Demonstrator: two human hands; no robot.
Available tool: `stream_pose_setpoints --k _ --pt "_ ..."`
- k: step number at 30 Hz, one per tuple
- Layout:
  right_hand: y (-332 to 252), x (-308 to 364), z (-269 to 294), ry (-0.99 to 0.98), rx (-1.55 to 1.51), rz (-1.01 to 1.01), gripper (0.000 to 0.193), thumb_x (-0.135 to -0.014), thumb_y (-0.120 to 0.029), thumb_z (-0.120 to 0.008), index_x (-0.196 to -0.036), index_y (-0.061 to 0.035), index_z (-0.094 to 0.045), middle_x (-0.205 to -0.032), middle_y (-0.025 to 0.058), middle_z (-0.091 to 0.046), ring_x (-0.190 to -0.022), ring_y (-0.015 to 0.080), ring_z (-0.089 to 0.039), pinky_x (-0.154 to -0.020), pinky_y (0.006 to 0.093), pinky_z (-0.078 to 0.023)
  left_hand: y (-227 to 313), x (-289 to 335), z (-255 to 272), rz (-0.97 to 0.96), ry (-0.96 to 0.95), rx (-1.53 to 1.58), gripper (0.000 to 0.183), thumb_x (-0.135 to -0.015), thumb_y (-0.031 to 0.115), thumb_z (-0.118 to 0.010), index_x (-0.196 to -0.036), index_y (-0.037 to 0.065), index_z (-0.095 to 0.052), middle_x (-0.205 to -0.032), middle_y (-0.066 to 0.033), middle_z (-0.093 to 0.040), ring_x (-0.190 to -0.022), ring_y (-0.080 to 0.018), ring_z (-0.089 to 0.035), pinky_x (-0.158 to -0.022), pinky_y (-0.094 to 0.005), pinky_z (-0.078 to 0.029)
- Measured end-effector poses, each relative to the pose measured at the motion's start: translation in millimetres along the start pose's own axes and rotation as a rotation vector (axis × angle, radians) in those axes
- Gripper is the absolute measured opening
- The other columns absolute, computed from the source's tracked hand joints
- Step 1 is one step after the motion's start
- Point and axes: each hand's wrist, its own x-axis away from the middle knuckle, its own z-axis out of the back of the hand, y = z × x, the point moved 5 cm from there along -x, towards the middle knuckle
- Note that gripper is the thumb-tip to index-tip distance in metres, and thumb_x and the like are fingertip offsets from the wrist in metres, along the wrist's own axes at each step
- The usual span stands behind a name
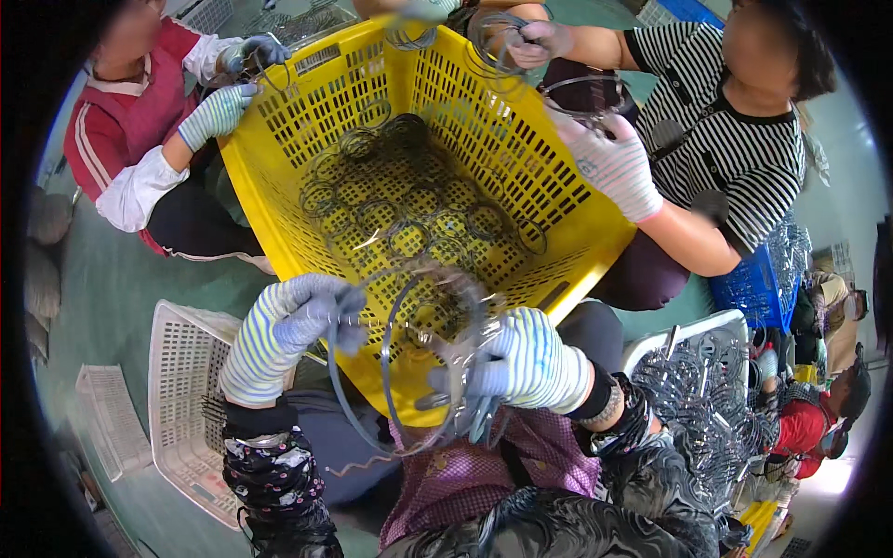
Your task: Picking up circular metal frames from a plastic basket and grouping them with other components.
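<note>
Wearing a striped glove, my left hand [296,327] is pinched closed on thin metal wire rings [386,358] near the front of a large yellow crate [268,212]. My right hand [526,365], gloved the same way, has its fingers closed around the other side of these rings. Motion smears the rings between my hands, so their number cannot be told. A thin coppery wavy strand [381,458] hangs below them. Many similar dark wire rings [406,239] lie loose on the crate's floor.
Across the crate, a co-worker in red [121,139] and another in a striped shirt [712,130] handle rings. White crates stand at left [186,409] and right, the right one full of metal parts [693,400]. Behind is a blue crate [749,286].
</note>
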Motion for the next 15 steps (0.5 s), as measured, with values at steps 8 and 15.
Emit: stream_pose_setpoints --k 8,15 --pt "57 -84 -46 0.043 -0.720 -0.051 0.047 -0.060 0.002 -0.055 -0.105 -0.0093 -0.060 -0.111 0.0145 -0.057 -0.100 0.0351 -0.057 -0.083 0.0353 -0.048 -14 -29 14 -0.172 0.070 0.002 0.041 -0.089 0.019 -0.055 -0.123 -0.001 -0.046 -0.112 -0.0114 -0.057 -0.099 -0.0206 -0.058 -0.085 -0.0321 -0.049" --pt "119 -135 -103 -0.219 -1.327 0.003 0.050 -0.059 0.009 -0.044 -0.102 -0.0062 -0.063 -0.111 0.0144 -0.057 -0.108 0.0315 -0.052 -0.093 0.0352 -0.041 -1 -55 37 -0.248 0.257 0.766 0.038 -0.088 0.023 -0.051 -0.116 -0.002 -0.049 -0.113 -0.0170 -0.055 -0.103 -0.0266 -0.055 -0.091 -0.0391 -0.044"
